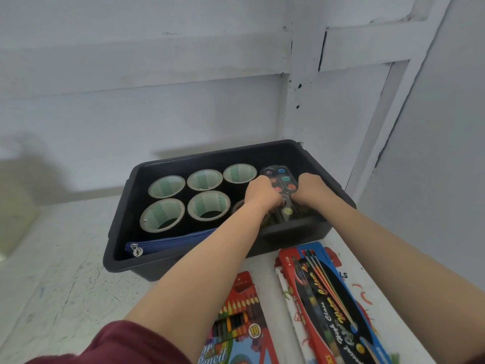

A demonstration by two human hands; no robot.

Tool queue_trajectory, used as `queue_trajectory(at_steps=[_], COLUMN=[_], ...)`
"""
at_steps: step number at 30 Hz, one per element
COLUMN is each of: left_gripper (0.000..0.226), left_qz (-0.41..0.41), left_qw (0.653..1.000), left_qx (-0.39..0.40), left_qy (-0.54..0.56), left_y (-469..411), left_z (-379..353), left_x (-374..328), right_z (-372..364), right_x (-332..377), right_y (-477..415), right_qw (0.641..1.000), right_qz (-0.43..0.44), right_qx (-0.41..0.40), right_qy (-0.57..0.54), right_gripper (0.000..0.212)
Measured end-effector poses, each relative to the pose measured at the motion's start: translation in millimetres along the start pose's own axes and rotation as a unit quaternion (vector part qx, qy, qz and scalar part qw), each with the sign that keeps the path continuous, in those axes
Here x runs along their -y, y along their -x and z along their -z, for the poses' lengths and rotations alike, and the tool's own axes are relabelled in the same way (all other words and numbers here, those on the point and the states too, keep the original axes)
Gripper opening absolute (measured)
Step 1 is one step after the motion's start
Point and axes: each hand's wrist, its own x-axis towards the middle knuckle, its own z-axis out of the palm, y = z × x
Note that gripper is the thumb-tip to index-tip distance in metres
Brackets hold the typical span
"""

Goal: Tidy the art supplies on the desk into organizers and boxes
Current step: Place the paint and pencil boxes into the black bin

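A black plastic bin stands on the white desk against the wall. Inside it lie several tape rolls and a blue zip pouch along the near wall. At the bin's right end stand watercolour palettes with round paint pans. My left hand grips the palettes from the left and my right hand grips them from the right, both inside the bin. One more tape roll is partly hidden under my left wrist.
On the desk in front of the bin lie a coloured pencil box and water colour boxes stacked at the right. The white desk surface stretches to the left. A panelled wall stands close behind.
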Motion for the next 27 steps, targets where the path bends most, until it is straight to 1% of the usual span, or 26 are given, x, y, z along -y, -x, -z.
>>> queue_trajectory(at_steps=[4, 7, 11, 16, 18, 21, 23, 25, 27], left_gripper=[0.017, 0.02, 0.023, 0.022, 0.019, 0.017, 0.015, 0.015, 0.028], left_qz=[0.001, 0.001, 0.004, 0.01, 0.006, 0.004, -0.02, -0.064, -0.101], left_qw=[1.0, 1.0, 1.0, 1.0, 1.0, 0.999, 0.998, 0.995, 0.991], left_qx=[0.007, 0.004, -0.001, 0.001, -0.001, -0.01, -0.021, -0.034, -0.035], left_qy=[0.014, 0.018, 0.015, 0.023, 0.025, 0.04, 0.055, 0.065, 0.081], left_y=[1, 1, 1, 2, 4, 9, 15, 30, 50], left_z=[2, 2, 2, 2, 3, 8, 13, 21, 27], left_x=[0, 1, 2, 3, 3, 1, -1, -6, -10], right_z=[-2, -3, -2, -1, 0, 7, 17, 28, 39], right_x=[-1, -1, 1, 1, 3, 7, 10, 10, 7], right_y=[0, 1, 1, 4, 7, 18, 28, 42, 59], right_qw=[1.0, 1.0, 1.0, 0.999, 0.999, 0.995, 0.991, 0.988, 0.987], right_qz=[-0.002, 0.0, 0.002, -0.002, 0.003, 0.039, 0.071, 0.095, 0.112], right_qx=[-0.016, -0.019, -0.013, -0.002, -0.018, -0.087, -0.115, -0.117, -0.113], right_qy=[0.01, 0.02, 0.028, 0.033, 0.038, 0.031, 0.015, 0.007, 0.01], right_gripper=[0.012, 0.012, 0.01, 0.01, 0.014, 0.016, 0.016, 0.015, 0.011])
